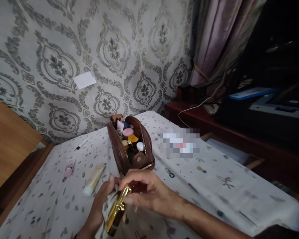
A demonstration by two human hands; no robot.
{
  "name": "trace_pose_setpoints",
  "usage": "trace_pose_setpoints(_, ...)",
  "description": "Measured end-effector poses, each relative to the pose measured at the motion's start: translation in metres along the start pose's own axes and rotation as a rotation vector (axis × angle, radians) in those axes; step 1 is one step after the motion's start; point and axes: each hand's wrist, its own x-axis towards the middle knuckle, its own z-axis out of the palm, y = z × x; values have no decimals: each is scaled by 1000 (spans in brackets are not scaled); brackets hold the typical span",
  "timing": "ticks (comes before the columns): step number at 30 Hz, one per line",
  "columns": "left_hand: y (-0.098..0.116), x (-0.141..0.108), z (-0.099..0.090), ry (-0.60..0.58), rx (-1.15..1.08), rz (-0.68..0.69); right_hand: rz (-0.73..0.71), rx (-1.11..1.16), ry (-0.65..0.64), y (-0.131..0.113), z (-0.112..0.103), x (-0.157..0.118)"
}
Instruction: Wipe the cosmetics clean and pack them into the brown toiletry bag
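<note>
A shiny gold bottle (116, 212) is tilted between my hands at the lower middle. My right hand (149, 192) pinches its narrow upper end between thumb and fingers. Behind and left of the bottle, my left hand (99, 207) supports its body, with a white cloth (109, 202) between palm and bottle; some of its fingers are hidden. Just beyond my hands stands an open brown bag (118, 149) filled with small items, among them a pink oval one (128, 132), a yellow one (133, 138) and a white one (140, 146).
A cream tube (94, 179), a pink-and-white tube (69, 168) and a small brush-like item (81, 145) lie left on the patterned sheet (189, 189). A blurred item (179, 143) is right of the bag. A dark red desk (239, 139) stands at right, a wooden panel (15, 149) at left.
</note>
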Motion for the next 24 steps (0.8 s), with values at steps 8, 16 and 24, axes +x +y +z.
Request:
trace_pose_setpoints(8,53,41,10,-124,605,556,-296,-153,449,-58,-58,-7)
trace_pose_setpoints(16,56,58,-3,-128,1487,1054,-387,-558,508,-89,-81,17)
trace_pose_setpoints(24,34,48,-9,-124,1350,971,-380,-849,272,-78,-85,63)
